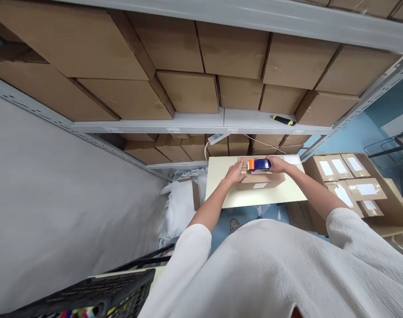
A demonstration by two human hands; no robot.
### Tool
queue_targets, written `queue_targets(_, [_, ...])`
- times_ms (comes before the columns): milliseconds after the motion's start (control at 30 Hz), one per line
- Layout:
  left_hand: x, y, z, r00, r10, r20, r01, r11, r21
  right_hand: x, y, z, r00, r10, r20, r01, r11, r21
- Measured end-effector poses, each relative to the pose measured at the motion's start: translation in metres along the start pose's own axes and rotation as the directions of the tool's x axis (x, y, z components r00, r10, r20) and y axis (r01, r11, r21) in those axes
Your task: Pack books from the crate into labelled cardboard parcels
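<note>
A brown cardboard box (276, 178) with a white label on its front side lies on a small pale-yellow table. My right hand (275, 164) grips a blue and orange tape dispenser (261, 164), which rests along the top of the box. The dispenser's orange end points left, towards my other hand. At the box's left end, my left hand (235, 172) lies against the cardboard with its fingers apart. Clear tape shows beside those fingers. A white label on the top is partly hidden under the dispenser.
Shelves of cardboard boxes (234, 48) rise ahead, with a yellow-black utility knife (283, 120) on one ledge. A power strip (218, 138) hangs behind the table (228, 198). Right stands a large carton (395, 212) of labelled boxes; left, white bags (180, 207); lower left, a black crate (128, 291).
</note>
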State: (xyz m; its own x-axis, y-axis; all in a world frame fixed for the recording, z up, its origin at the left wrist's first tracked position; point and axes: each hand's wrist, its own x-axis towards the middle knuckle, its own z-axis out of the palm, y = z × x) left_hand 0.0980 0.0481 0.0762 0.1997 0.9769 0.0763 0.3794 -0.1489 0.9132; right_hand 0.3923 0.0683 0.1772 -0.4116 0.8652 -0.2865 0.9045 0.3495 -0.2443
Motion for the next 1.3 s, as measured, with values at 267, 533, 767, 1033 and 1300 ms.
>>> queue_targets(267, [0.004,0.003,-0.007,0.911,-0.145,0.386,-0.102,0.828,0.551,-0.005,0.019,-0.009,0.996,-0.039,0.076,0.044,0.997,-0.061])
queue_targets(533, [0.009,0.002,-0.006,0.902,-0.187,0.388,-0.076,0.818,0.570,-0.069,0.142,-0.023,0.997,0.059,0.048,-0.057,0.998,-0.039])
queue_targets(767, [0.012,-0.003,-0.002,0.905,-0.220,0.364,-0.046,0.800,0.599,-0.107,0.220,-0.021,0.992,0.113,0.049,-0.111,0.993,-0.033])
queue_targets(1033, [0.012,-0.003,0.000,0.899,-0.267,0.348,-0.022,0.766,0.642,-0.102,0.244,-0.008,0.997,0.044,0.059,-0.044,0.999,0.012])
queue_targets(1300, [0.015,-0.004,0.001,0.897,-0.286,0.337,0.008,0.773,0.634,-0.107,0.259,-0.003,0.992,0.087,0.092,-0.083,0.995,-0.054])
